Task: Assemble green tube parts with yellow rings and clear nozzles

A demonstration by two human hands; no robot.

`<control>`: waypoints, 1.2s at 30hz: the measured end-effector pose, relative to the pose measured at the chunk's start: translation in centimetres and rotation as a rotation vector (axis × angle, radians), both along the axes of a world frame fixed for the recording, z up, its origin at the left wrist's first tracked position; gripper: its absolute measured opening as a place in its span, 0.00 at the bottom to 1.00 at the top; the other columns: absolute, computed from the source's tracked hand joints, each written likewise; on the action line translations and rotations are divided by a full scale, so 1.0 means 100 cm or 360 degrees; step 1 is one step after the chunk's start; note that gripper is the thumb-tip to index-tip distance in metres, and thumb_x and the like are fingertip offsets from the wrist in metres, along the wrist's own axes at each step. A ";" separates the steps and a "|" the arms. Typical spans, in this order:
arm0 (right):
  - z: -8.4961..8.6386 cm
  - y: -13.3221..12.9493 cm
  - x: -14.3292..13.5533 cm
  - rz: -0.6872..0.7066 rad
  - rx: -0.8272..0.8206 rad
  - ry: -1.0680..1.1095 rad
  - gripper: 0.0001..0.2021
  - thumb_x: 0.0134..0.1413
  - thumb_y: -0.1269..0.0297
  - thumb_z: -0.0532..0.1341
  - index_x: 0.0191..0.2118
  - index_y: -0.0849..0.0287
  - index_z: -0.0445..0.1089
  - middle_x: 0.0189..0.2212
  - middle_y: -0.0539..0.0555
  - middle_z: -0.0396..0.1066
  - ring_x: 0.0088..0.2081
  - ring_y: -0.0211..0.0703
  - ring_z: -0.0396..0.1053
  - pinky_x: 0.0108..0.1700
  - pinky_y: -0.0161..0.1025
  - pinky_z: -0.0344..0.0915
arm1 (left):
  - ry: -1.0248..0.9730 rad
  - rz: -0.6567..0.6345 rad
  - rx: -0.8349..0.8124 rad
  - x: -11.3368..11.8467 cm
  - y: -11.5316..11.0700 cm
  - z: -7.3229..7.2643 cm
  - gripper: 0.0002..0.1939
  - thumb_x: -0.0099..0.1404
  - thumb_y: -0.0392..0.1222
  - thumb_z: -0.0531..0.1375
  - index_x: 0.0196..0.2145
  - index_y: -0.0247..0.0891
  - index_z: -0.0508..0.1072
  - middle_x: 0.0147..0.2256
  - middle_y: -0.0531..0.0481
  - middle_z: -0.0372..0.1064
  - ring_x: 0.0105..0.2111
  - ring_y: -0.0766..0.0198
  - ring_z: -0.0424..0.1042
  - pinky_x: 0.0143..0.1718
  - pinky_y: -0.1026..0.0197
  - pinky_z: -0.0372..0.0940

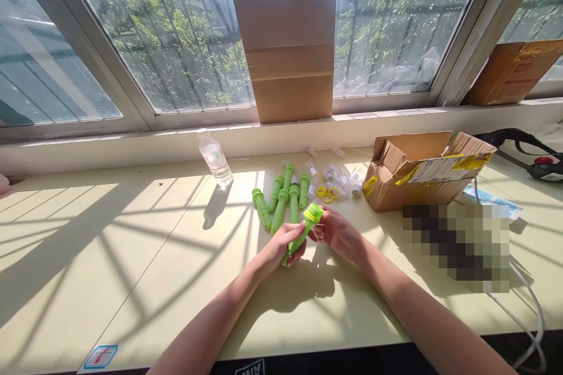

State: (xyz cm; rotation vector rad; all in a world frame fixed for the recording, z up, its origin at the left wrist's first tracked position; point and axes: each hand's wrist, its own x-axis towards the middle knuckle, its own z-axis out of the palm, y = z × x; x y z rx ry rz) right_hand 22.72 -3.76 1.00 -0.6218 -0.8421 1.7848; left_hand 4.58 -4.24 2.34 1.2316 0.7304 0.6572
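Table point(145, 281), pale and shadow-barred, lies below windows point(176, 41) at twelve o'clock, a carton point(431, 192) at two. Mid-dial, the left hand point(285, 241) wraps its fingers round a green tube point(301, 241); the right hand point(339, 233) bends fingers at its top, hold unclear.

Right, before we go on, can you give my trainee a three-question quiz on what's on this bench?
1. Which hand is wrapped round the shaft of the held green plastic tube?
2. True or false: the clear plastic bottle stands upright.
3. Where is the open cardboard box relative to the clear plastic pieces, as the camera sees it? A) To their left. B) To their right. C) On top of them.

Key: 1. The left hand. 2. True. 3. B.
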 end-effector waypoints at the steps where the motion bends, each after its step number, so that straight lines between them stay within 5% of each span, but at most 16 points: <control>1: -0.001 0.000 -0.001 -0.0011 0.0004 0.0016 0.12 0.48 0.56 0.72 0.33 0.57 0.73 0.27 0.47 0.69 0.22 0.34 0.62 0.26 0.35 0.59 | -0.0008 -0.0025 -0.0021 0.000 0.000 -0.001 0.29 0.64 0.67 0.58 0.36 0.33 0.76 0.12 0.58 0.57 0.10 0.73 0.48 0.12 0.67 0.44; 9: -0.006 0.002 -0.002 -0.0032 0.0013 0.0000 0.15 0.48 0.52 0.72 0.35 0.57 0.72 0.28 0.48 0.70 0.23 0.33 0.61 0.26 0.34 0.59 | 0.0004 -0.0038 -0.0049 0.003 0.001 -0.004 0.33 0.63 0.71 0.56 0.31 0.33 0.73 0.13 0.56 0.58 0.10 0.73 0.49 0.12 0.67 0.46; 16: -0.006 0.002 0.001 0.0051 -0.0071 -0.0050 0.12 0.52 0.55 0.71 0.37 0.56 0.73 0.27 0.47 0.67 0.25 0.31 0.61 0.25 0.30 0.55 | 0.0057 0.0191 -0.0112 0.003 0.005 -0.005 0.38 0.63 0.77 0.47 0.30 0.36 0.70 0.14 0.56 0.57 0.10 0.72 0.51 0.12 0.66 0.47; 28: 0.003 -0.005 -0.005 0.0118 -0.0004 -0.0241 0.18 0.49 0.55 0.73 0.43 0.55 0.74 0.27 0.47 0.69 0.24 0.34 0.63 0.25 0.32 0.55 | 0.0294 0.0172 0.0048 0.010 0.003 -0.007 0.35 0.67 0.72 0.47 0.27 0.36 0.70 0.18 0.50 0.63 0.14 0.66 0.61 0.15 0.62 0.58; 33: 0.001 -0.005 -0.006 0.0121 -0.0111 -0.0205 0.16 0.52 0.50 0.68 0.39 0.56 0.73 0.27 0.49 0.70 0.26 0.38 0.66 0.27 0.35 0.61 | 0.0313 0.0214 0.0541 0.014 -0.003 -0.008 0.28 0.69 0.65 0.52 0.30 0.36 0.72 0.23 0.49 0.66 0.24 0.63 0.66 0.25 0.62 0.60; 36: -0.002 0.002 -0.001 -0.0068 -0.0247 -0.0006 0.14 0.52 0.50 0.65 0.32 0.55 0.70 0.25 0.50 0.69 0.25 0.39 0.65 0.26 0.36 0.62 | 0.0611 0.0273 0.0895 0.013 -0.007 -0.009 0.22 0.71 0.58 0.54 0.29 0.39 0.70 0.23 0.52 0.64 0.24 0.64 0.62 0.27 0.62 0.56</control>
